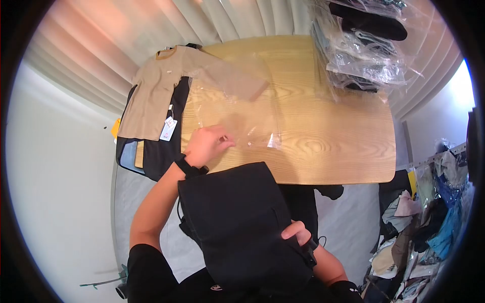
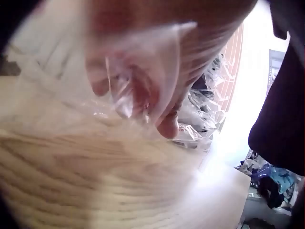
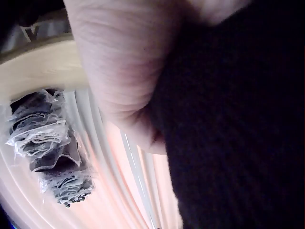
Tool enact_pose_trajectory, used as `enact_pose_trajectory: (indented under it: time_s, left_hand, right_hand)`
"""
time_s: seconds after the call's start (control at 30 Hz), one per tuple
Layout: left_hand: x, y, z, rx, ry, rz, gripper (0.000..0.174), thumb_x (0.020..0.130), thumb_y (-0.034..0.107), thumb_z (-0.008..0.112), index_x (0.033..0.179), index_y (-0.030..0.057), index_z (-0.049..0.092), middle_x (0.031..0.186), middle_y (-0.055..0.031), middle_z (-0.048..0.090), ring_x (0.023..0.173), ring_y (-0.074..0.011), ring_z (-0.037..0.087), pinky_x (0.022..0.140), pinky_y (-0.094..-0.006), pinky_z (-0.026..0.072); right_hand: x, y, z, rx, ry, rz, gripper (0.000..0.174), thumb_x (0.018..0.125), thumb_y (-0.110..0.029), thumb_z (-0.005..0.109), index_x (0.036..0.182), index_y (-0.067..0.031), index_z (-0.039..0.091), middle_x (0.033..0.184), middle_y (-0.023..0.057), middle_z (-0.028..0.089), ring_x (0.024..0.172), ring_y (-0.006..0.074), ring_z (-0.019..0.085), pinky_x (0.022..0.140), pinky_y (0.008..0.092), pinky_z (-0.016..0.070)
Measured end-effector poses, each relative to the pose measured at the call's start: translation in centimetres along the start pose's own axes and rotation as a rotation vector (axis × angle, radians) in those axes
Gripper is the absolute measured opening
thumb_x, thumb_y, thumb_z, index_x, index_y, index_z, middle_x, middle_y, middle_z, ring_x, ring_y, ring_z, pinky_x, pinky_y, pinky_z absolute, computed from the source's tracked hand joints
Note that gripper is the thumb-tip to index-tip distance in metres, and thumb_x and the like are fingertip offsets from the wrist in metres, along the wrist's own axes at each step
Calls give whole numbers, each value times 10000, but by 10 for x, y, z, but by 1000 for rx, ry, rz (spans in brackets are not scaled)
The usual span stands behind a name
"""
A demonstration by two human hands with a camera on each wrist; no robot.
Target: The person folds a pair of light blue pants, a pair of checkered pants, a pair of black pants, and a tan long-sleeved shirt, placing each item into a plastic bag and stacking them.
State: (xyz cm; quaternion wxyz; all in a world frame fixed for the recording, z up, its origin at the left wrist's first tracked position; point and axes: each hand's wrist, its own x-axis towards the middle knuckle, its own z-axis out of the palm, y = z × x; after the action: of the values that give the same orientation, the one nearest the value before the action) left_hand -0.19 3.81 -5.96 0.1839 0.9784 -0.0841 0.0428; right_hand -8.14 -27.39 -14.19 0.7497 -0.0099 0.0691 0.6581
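Observation:
My left hand (image 1: 208, 145) is over the table's near left part, fingers curled on a clear plastic bag (image 1: 268, 123). In the left wrist view, thin film of the bag (image 2: 62, 81) stretches across the curled fingers. A folded black garment (image 1: 242, 217) lies in front of my body, below the table's near edge. At its right side my right hand (image 1: 299, 233) grips it, thumb on top. The right wrist view shows the dark cloth (image 3: 238, 124) pressed against that hand, with the other fingers hidden behind it.
A tan T-shirt (image 1: 154, 96) with a white hang tag (image 1: 168, 129) lies over dark clothing at the table's left. Bagged garments are stacked (image 1: 361, 60) at the far right of the wooden table (image 1: 333, 136). More clothes (image 1: 434, 212) hang at the right.

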Motion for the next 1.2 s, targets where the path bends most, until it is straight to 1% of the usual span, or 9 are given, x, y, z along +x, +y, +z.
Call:
enact_pose_trajectory:
  time_s: [0.2,0.27,0.4,0.57,0.63,0.7,0.9,1.07,1.2]
  left_hand:
    - [5,8,-5,-37,102,44,200,753,269,724,735,93,630,693,-37,605,585,-189,587,530,-295,455]
    - [4,15,-8,-145,68,14,150,778,188,717,781,55,645,725,-60,617,642,-179,600,554,-294,478]
    - [2,24,-13,-164,7,-11,134,783,162,713,785,51,639,743,-61,618,662,-174,595,564,-299,473]
    - [-1,32,-25,-253,-72,200,74,779,73,699,792,39,634,752,-57,619,681,-177,596,597,-281,463]
    - [-3,32,-29,-334,-65,160,84,786,108,697,800,51,637,745,-57,612,663,-179,597,581,-279,473]
    - [-2,34,-33,-415,-55,122,99,793,143,695,808,63,639,739,-56,606,646,-182,598,565,-278,484]
    - [-2,41,-38,-337,-68,40,80,782,54,689,827,24,631,762,-64,622,689,-170,607,614,-267,474]
    - [-4,38,-32,-78,68,174,129,781,41,681,901,38,635,815,-72,613,706,-201,610,624,-276,494]
    - [-8,46,-26,3,136,240,177,740,13,680,909,44,640,860,-61,607,731,-212,607,630,-289,499]
  right_hand:
    - [5,-1,14,-67,84,38,757,608,39,565,1340,45,373,1241,185,537,1119,297,541,982,373,400]
    - [4,-2,20,-76,64,40,763,606,45,564,1344,43,369,1246,187,533,1124,299,538,983,374,399]
    - [4,-4,22,-117,19,13,771,601,53,563,1347,42,367,1250,198,528,1134,308,532,987,383,396]
    - [0,-19,32,-143,84,-92,724,615,41,561,1319,57,394,1221,206,543,1097,316,556,961,393,423]
    - [-1,-26,32,-112,105,-135,700,621,33,562,1303,62,410,1203,203,554,1073,315,570,945,391,438]
    - [-2,-34,27,-169,240,-187,643,630,22,564,1261,64,449,1157,187,578,1025,300,593,913,374,465]
    - [-3,-43,21,-210,324,-273,512,709,-37,566,1205,63,486,1086,173,599,933,260,628,823,350,525]
    - [-6,-45,23,-217,347,-339,488,740,-58,566,1204,66,483,1088,180,597,913,260,634,789,342,540]
    - [-4,-45,33,-198,396,-422,493,770,-136,567,1213,60,477,1107,186,589,936,279,623,828,364,524]
